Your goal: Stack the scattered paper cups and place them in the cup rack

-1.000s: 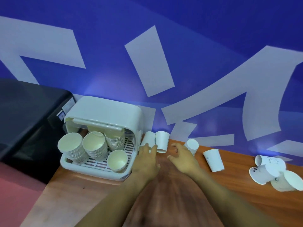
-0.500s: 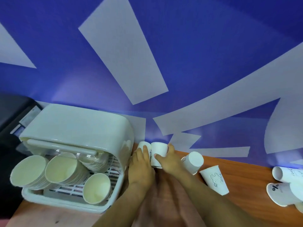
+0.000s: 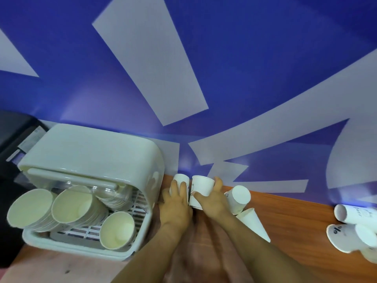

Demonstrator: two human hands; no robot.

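Two white paper cups stand upside down at the back of the wooden table, against the blue wall. My left hand wraps the left cup. My right hand grips the right cup with thumb and fingers on either side. The white cup rack stands to the left, its lid raised, with several stacks of cups lying inside, mouths toward me. Just right of my right hand, another cup sits upside down and one lies on its side.
A cluster of cups lies at the far right of the table. A black appliance stands left of the rack. The blue and white wall closes off the back.
Both hands reached forward to the two cups by the wall and closed around them. The camera moved closer and lower, so rack and cups appear larger.
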